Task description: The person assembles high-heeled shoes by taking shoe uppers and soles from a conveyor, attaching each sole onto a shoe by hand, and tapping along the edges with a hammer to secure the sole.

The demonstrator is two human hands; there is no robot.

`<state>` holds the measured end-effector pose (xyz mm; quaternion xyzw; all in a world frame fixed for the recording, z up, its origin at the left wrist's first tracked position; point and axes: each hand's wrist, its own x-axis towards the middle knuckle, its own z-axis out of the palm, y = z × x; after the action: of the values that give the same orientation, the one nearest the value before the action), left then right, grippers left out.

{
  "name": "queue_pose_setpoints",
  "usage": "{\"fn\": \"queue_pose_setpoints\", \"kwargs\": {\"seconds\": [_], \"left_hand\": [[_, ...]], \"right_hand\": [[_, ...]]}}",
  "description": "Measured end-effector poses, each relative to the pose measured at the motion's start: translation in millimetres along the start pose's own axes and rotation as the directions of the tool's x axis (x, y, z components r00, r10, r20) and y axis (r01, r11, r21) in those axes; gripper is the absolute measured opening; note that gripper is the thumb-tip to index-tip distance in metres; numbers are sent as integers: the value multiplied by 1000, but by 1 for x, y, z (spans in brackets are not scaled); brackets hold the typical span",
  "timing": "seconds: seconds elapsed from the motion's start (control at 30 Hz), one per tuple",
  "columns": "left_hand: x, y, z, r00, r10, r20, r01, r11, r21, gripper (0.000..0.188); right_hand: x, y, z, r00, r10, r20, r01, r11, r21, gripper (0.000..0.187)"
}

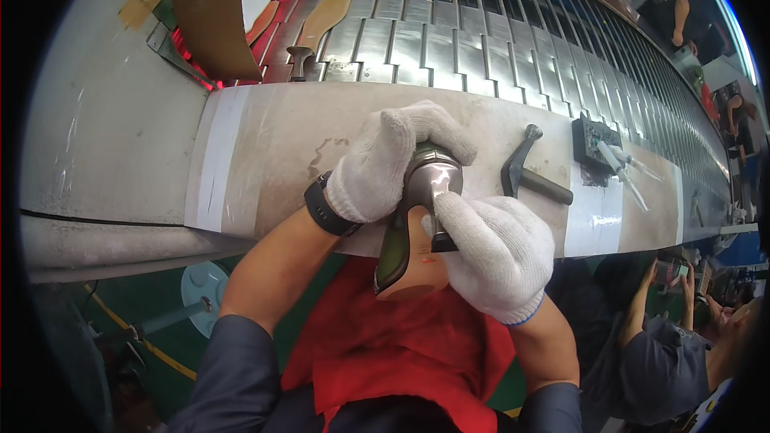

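A dark green high-heeled shoe (pixel 392 248) with a tan sole is held over the bench's front edge, sole facing up and toe toward me. My left hand (pixel 391 159), in a white knit glove, is closed around the heel end, its fingers curling past the back of the shoe. My right hand (pixel 499 250), gloved the same way, has its fingers closed on the shiny, slim heel. Glove and heel hide the exact fingertip contact. To the right of the shoe, a hammer (pixel 536 180) with a dark head and handle lies on the bench.
Beyond the bench (pixel 281 124) runs a metal slatted conveyor (pixel 449 48). Another tan-soled heeled shoe (pixel 322 22) lies on it, beside a bent brown board (pixel 212 28). A black block (pixel 592 140) holding syringes stands at right. A co-worker (pixel 662 353) is at the lower right.
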<state>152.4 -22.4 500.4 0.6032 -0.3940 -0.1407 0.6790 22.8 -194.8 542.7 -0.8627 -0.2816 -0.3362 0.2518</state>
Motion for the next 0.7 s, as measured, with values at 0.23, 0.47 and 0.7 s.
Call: {"fn": "queue_pose_setpoints", "kwargs": {"seconds": [0.23, 0.47, 0.7], "left_hand": [[-1, 3, -5, 999, 36, -6, -36, 999, 38, 102], [0, 5, -11, 997, 63, 38, -61, 996, -58, 77], [0, -7, -39, 966, -243, -88, 222, 955, -198, 36]], "right_hand": [[1, -3, 5, 1000, 1, 11, -1, 1000, -26, 59], [17, 4, 9, 999, -24, 32, 25, 999, -25, 52], [-25, 14, 24, 635, 759, 145, -748, 557, 360, 22]]}}
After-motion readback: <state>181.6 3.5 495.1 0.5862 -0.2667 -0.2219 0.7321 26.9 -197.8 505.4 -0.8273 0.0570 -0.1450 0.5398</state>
